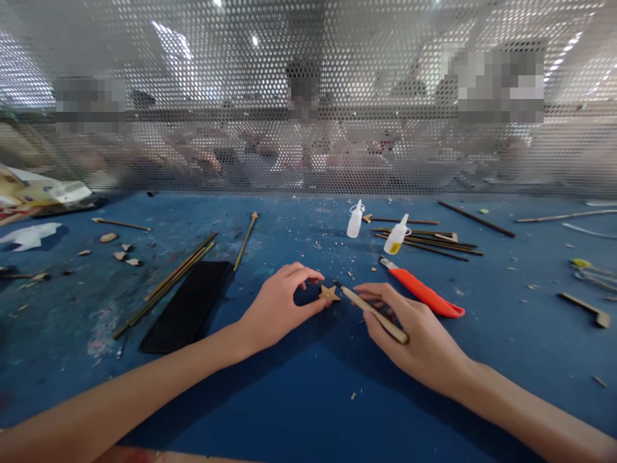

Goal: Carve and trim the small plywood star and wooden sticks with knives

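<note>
A small tan star [330, 294] lies at the middle of the blue table. My left hand [284, 301] holds it at its lower left edge, thumb against the star and index finger arched above it. In my right hand [409, 325] is a carving tool [380, 317] with a pale wooden handle, gripped like a pen. Its dark tip points at the star's right side; whether they touch is unclear. An orange utility knife [427, 291] lies just beyond my right hand.
A black phone [187, 308] and thin sticks [166, 283] lie left of my left hand. Two glue bottles [355, 220] [396, 236] stand beyond, near more sticks [443, 243]. A perforated metal screen [308, 154] borders the table's far edge; people show blurred behind it.
</note>
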Demonstrator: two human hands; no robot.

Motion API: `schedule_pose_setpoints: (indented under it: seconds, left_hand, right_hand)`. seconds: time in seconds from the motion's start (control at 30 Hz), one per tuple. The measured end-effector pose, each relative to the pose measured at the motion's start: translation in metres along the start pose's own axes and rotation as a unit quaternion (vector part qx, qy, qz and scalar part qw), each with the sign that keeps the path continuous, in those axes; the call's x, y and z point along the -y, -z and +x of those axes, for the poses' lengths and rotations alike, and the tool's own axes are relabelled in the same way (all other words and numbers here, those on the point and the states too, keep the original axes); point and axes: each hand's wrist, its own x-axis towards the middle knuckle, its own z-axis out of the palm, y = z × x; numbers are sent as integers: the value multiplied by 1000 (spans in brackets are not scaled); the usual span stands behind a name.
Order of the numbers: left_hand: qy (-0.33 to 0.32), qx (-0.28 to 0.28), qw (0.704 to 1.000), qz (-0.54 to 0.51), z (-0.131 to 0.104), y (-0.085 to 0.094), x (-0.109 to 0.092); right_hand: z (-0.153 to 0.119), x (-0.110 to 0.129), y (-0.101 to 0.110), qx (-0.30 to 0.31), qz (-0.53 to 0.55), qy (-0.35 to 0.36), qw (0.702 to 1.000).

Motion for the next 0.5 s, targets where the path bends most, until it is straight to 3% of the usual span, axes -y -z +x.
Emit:
schedule_pose_setpoints:
  seconds: [0.17, 0.33, 0.5]
  left_hand:
    - [-65, -6, 991, 114, -5, -4, -1]
    - [-55, -8, 991, 119, -3, -5, 3]
    - [-72, -18, 990, 116, -4, -6, 5]
  right_hand:
    - [4, -7, -3, 9, -53, -19, 998]
    - [1, -9, -4, 59, -140, 1, 988]
    - [-4, -6, -5, 64, -168, 21, 983]
